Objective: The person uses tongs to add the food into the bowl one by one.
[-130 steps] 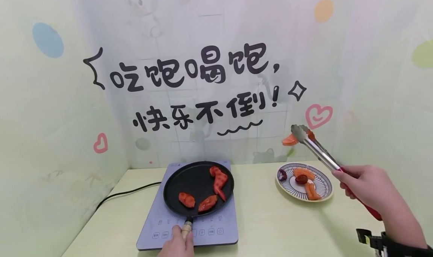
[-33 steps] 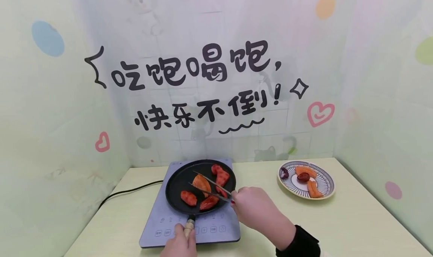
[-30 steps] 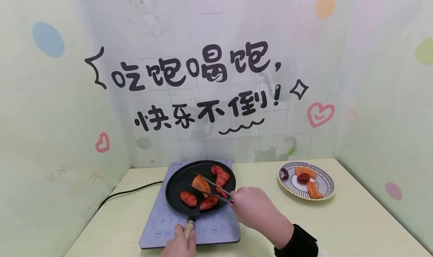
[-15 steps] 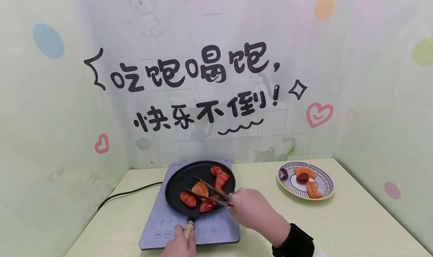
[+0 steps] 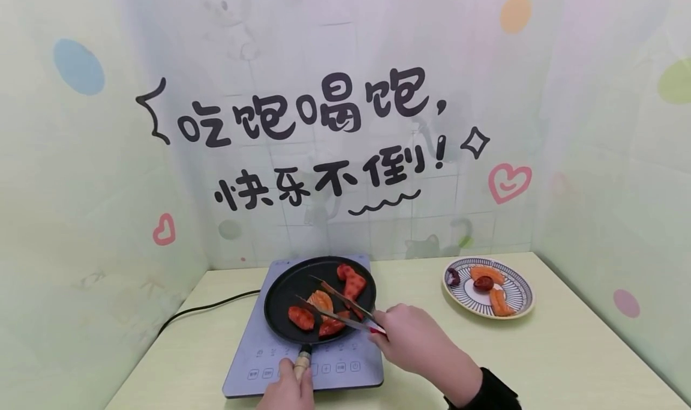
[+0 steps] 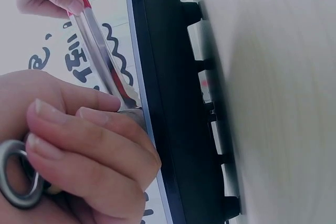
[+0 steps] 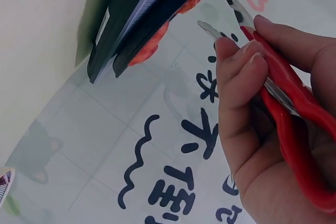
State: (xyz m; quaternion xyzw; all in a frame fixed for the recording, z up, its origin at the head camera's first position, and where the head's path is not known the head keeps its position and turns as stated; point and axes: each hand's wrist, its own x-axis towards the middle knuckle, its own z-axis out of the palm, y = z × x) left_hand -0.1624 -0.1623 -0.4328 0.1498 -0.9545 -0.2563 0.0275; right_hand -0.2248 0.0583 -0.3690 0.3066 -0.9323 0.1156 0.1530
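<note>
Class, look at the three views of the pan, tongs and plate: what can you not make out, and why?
- Head view: the induction cooker button labels are too small to read.
- Head view: the left hand is cut off by the bottom edge.
- Left wrist view: the pan shows edge-on, its food hidden.
- Right wrist view: the tongs tips run past the frame's top.

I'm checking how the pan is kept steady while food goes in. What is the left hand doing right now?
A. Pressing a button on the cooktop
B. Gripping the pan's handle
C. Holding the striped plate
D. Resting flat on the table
B: the left hand curls round the pan handle at the cooktop's near edge, while the right hand works the tongs over the pan.
</note>
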